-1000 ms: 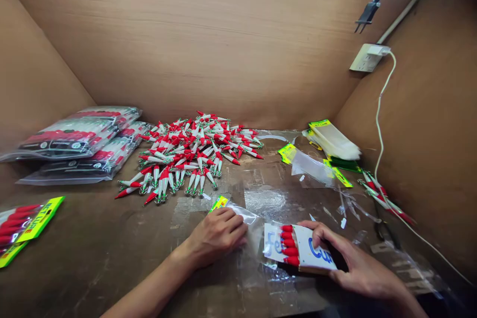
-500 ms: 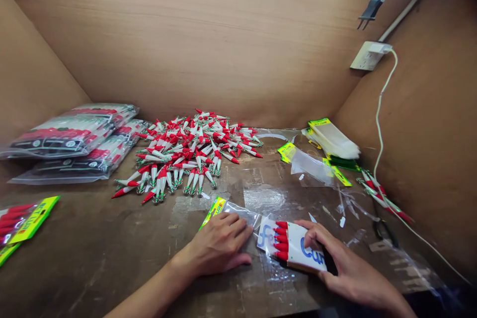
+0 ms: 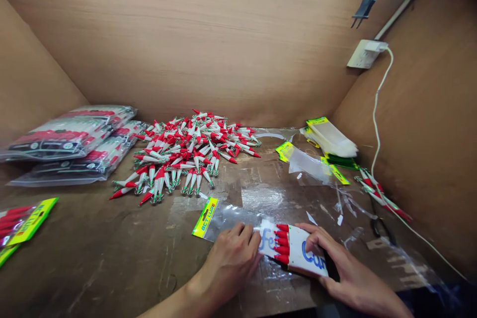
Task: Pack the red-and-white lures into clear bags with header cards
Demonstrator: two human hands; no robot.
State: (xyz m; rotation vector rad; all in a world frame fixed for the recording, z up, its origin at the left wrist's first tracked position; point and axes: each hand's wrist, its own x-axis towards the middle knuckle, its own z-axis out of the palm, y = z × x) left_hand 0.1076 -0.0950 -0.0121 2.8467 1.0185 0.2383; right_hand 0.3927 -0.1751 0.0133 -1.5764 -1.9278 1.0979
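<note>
My right hand grips a flat white holder with blue handwriting, thumb on top and fingers at its far edge. Several red lure tips stick out of the holder's left end over a white flap marked in blue. To the left, a clear plastic bag with a yellow "BCT LURE" header lies on the table. My left hand is closed at the bag's right end, beside the flap. Its curled fingertips pinch the bag's edge and are partly hidden.
A heap of red-and-white squid lures lies at the back. Filled bags are stacked at left, with packed lures nearer. Bags with headers, loose lures, scissors and a white cord are at right.
My left hand has moved off the bag's header towards the holder and its fingers have curled at the bag's end. The header now shows fully. The right hand keeps its hold.
</note>
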